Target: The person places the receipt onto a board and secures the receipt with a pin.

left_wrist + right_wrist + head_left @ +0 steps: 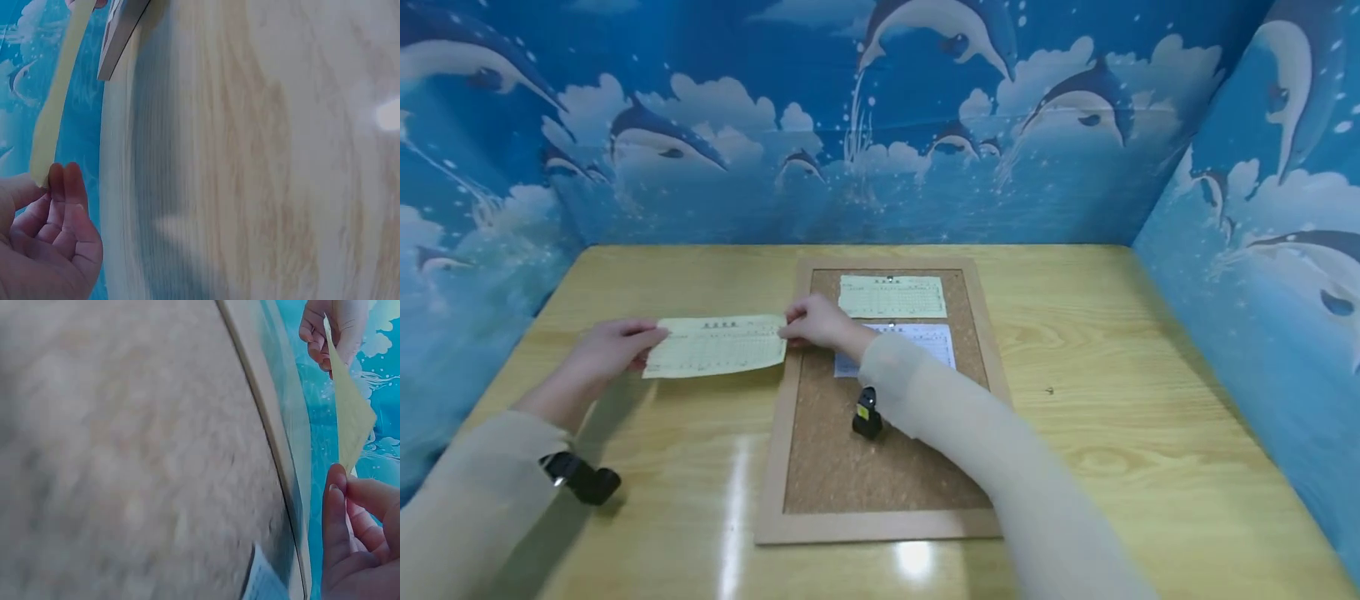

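Observation:
A pale yellow printed form (pixel 718 346) is stretched between the two hands, above the table at the board's left edge. My left hand (pixel 613 350) pinches its left end between thumb and fingers; the left wrist view shows the sheet (pixel 56 106) nearly edge-on. The right hand (pixel 823 323) pinches the upper right corner, reaching across the framed cork board (pixel 880 475). On that board another yellow form (pixel 891 298) is fixed at the top by a small pin (pixel 891 279). Below it a white form (pixel 928 340), also pinned, is partly hidden by the right hand and sleeve.
The board lies on a wood-grain table (pixel 1097 417). Walls with a dolphin and sea print (pixel 880 192) enclose the back and sides. A small dark mark (pixel 1050 390) shows on the table right of the board. Black wrist cameras (pixel 583 479) sit on both sleeves.

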`<control>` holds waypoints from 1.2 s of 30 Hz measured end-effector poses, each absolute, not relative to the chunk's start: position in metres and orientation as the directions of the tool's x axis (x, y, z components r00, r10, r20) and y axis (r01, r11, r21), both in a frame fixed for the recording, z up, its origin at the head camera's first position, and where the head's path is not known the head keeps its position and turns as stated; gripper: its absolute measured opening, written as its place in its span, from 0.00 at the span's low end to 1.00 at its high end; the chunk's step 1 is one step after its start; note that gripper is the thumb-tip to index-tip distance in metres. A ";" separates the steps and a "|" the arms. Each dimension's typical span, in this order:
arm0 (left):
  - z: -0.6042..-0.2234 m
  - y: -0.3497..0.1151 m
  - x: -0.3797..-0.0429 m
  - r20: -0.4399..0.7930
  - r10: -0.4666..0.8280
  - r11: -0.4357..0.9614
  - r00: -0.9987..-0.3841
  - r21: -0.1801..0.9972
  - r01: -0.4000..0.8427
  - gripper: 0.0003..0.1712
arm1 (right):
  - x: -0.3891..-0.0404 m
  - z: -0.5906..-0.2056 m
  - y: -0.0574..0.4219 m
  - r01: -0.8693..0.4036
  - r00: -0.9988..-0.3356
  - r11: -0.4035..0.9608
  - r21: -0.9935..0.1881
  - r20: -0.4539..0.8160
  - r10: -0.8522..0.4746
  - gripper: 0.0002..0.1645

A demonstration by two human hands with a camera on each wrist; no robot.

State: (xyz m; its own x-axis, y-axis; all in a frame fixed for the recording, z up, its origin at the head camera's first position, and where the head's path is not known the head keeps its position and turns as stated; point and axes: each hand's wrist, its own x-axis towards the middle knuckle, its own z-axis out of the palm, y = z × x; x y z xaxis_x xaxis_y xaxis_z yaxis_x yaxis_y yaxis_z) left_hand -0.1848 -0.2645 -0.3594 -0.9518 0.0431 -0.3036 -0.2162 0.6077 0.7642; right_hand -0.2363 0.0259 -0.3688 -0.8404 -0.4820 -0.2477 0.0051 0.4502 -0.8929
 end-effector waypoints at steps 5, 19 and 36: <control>-0.361 -0.258 -0.179 -0.342 0.075 0.613 -0.937 0.757 -0.227 0.29 | -0.234 -0.370 0.037 0.006 -0.827 0.478 -0.878 -0.273 -0.491 0.10; -0.359 -0.242 -0.180 -0.314 0.138 0.589 -0.939 0.789 -0.177 0.31 | -0.223 -0.366 0.058 0.091 -0.835 0.438 -0.894 -0.308 -0.457 0.06; -0.353 -0.213 -0.181 -0.320 0.228 0.596 -0.919 0.792 -0.128 0.27 | -0.217 -0.359 0.097 0.125 -0.842 0.444 -0.887 -0.332 -0.426 0.08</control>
State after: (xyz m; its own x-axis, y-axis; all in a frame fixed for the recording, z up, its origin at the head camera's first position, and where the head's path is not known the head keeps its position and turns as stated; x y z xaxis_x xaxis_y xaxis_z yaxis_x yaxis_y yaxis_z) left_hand -0.1813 -0.2132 -0.3530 -0.9195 0.2278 -0.3205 -0.1285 0.5963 0.7924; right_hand -0.2167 0.0972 -0.3589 -0.8416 -0.4262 -0.3319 0.1251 0.4438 -0.8873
